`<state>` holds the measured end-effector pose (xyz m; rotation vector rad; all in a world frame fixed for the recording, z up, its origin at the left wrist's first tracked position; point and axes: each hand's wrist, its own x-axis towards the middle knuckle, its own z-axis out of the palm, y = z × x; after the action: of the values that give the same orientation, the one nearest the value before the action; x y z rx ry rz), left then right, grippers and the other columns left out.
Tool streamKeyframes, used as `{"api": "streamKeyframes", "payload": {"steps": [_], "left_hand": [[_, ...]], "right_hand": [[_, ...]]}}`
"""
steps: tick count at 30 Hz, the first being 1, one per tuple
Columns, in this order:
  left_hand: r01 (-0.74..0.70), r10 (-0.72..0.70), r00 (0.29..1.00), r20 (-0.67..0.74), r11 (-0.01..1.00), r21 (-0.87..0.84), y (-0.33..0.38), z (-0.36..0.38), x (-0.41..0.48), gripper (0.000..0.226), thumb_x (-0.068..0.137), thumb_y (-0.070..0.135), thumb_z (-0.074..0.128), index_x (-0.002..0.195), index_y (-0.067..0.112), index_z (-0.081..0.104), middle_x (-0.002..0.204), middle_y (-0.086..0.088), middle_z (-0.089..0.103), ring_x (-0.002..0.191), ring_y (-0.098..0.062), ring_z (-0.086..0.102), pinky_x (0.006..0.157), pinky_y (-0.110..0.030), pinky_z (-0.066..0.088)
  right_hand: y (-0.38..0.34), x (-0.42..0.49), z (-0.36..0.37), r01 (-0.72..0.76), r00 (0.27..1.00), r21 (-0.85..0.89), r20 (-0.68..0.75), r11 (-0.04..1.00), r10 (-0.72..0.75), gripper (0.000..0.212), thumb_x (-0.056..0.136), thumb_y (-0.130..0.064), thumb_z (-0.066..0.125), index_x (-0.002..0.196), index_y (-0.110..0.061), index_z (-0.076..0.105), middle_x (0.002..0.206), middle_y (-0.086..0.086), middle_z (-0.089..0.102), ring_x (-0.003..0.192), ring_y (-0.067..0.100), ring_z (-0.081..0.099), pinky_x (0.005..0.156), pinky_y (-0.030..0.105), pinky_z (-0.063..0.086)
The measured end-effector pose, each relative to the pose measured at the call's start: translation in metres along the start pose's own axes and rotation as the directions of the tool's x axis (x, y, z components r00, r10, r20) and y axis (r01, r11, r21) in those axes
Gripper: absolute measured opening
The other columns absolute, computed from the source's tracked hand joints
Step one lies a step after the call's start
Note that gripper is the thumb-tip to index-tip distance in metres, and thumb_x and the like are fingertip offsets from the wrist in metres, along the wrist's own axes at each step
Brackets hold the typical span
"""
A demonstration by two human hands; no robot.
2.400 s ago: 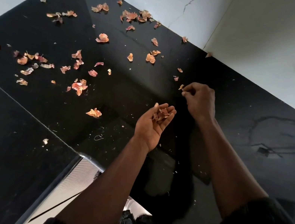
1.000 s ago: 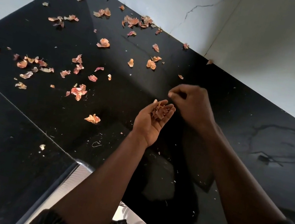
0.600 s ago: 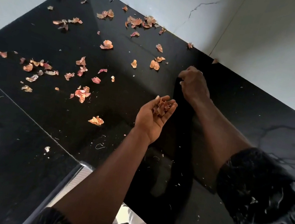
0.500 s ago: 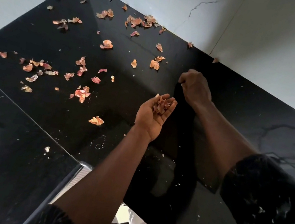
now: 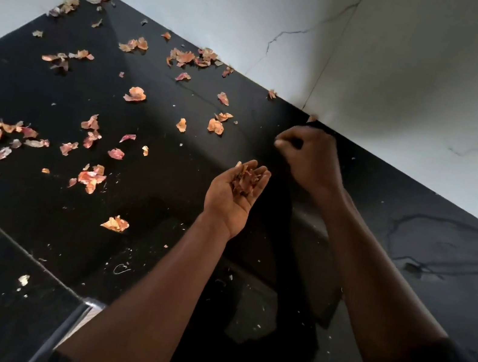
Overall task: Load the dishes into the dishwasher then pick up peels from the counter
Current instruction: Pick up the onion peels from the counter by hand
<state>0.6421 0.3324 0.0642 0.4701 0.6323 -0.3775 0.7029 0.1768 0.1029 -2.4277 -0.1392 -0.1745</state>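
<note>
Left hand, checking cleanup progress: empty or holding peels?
Holding peels: the left hand, cupped palm up, carries a small reddish pile of peels.

My left hand is palm up, fingers cupped round peels; my right hand hangs just beyond it, knuckles up, fingers curled under
</note>
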Motion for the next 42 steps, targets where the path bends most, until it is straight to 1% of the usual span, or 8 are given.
{"api": "streamKeyframes", "payload": {"steps": [2, 5, 14, 20, 25, 31, 37, 42], "left_hand": [[0.001, -0.001, 1.000, -0.005, 1.000, 0.001, 0.001, 0.002, -0.001, 0.032, 0.105, 0.019, 0.047, 0.120, -0.003, 0.065, 0.117, -0.023, 0.070, 0.113, -0.033, 0.069, 0.094, -0.036, 0.059], [0.002, -0.003, 1.000, -0.016, 1.000, -0.020, 0.003, 0.003, -0.004, 0.031, 0.105, 0.019, 0.048, 0.116, -0.004, 0.066, 0.117, -0.025, 0.070, 0.111, -0.033, 0.070, 0.091, -0.036, 0.060], [-0.008, 0.006, 0.998, -0.067, 0.999, -0.038, 0.006, -0.003, -0.011, 0.032, 0.105, 0.018, 0.048, 0.120, -0.006, 0.063, 0.121, -0.027, 0.068, 0.111, -0.035, 0.070, 0.092, -0.037, 0.060], [-0.016, 0.015, 0.998, -0.063, 1.000, -0.022, 0.015, -0.008, -0.015, 0.033, 0.105, 0.018, 0.048, 0.123, -0.007, 0.062, 0.121, -0.027, 0.068, 0.109, -0.035, 0.070, 0.090, -0.036, 0.060], [-0.022, 0.020, 0.998, -0.054, 0.999, -0.031, 0.024, -0.014, -0.021, 0.033, 0.105, 0.018, 0.048, 0.124, -0.006, 0.062, 0.122, -0.027, 0.068, 0.109, -0.035, 0.070, 0.088, -0.036, 0.061], [-0.014, 0.012, 0.998, -0.056, 0.999, -0.044, 0.028, -0.019, -0.024, 0.032, 0.105, 0.018, 0.048, 0.120, -0.005, 0.064, 0.124, -0.027, 0.067, 0.111, -0.034, 0.069, 0.090, -0.036, 0.060], [-0.019, 0.016, 0.995, -0.094, 0.999, -0.031, 0.031, -0.023, -0.025, 0.033, 0.105, 0.018, 0.048, 0.123, -0.006, 0.063, 0.126, -0.027, 0.065, 0.113, -0.035, 0.069, 0.093, -0.037, 0.059], [-0.046, 0.039, 0.990, -0.133, 0.998, -0.051, 0.041, -0.024, -0.027, 0.034, 0.105, 0.020, 0.048, 0.124, -0.003, 0.064, 0.118, -0.023, 0.071, 0.106, -0.029, 0.072, 0.090, -0.036, 0.059]], "right_hand": [[0.033, 0.030, 0.004, -0.130, 0.988, -0.135, -0.098, 0.982, 0.117, 0.024, 0.092, -0.016, 0.066, 0.115, -0.011, 0.074, 0.115, 0.009, 0.072, 0.106, 0.022, 0.068, 0.097, 0.032, 0.051], [0.073, 0.062, 0.018, -0.209, 0.975, -0.322, -0.002, 0.923, 0.220, 0.033, 0.096, -0.011, 0.059, 0.128, -0.001, 0.061, 0.131, 0.021, 0.058, 0.121, 0.037, 0.056, 0.103, 0.040, 0.045], [0.053, 0.105, 0.060, 0.104, 0.985, -0.447, 0.172, 0.889, -0.028, 0.023, 0.087, 0.004, 0.052, 0.107, 0.003, 0.065, 0.116, 0.026, 0.059, 0.107, 0.045, 0.059, 0.090, 0.045, 0.052], [0.027, 0.142, 0.080, 0.238, 0.949, -0.448, 0.297, 0.862, -0.108, 0.027, 0.091, 0.002, 0.046, 0.114, 0.002, 0.059, 0.139, 0.022, 0.050, 0.122, 0.045, 0.053, 0.098, 0.050, 0.050], [0.032, 0.123, 0.078, 0.225, 0.960, -0.501, 0.260, 0.836, -0.102, 0.022, 0.083, 0.009, 0.050, 0.101, 0.005, 0.063, 0.117, 0.026, 0.059, 0.108, 0.045, 0.058, 0.089, 0.046, 0.054], [0.040, 0.070, 0.063, 0.175, 0.982, -0.465, 0.143, 0.868, -0.121, 0.024, 0.080, 0.008, 0.056, 0.092, -0.004, 0.074, 0.100, 0.015, 0.066, 0.093, 0.038, 0.065, 0.073, 0.038, 0.055], [0.002, 0.020, 0.046, 0.040, 0.998, -0.172, 0.051, 0.984, -0.032, 0.015, 0.091, -0.006, 0.069, 0.102, -0.011, 0.077, 0.105, 0.004, 0.072, 0.093, 0.016, 0.068, 0.082, 0.021, 0.050], [-0.067, -0.029, 0.040, 0.195, 0.952, 0.051, 0.229, 0.979, -0.202, 0.013, 0.093, -0.012, 0.069, 0.105, -0.015, 0.074, 0.107, -0.005, 0.069, 0.094, 0.004, 0.066, 0.082, 0.018, 0.054]]}}
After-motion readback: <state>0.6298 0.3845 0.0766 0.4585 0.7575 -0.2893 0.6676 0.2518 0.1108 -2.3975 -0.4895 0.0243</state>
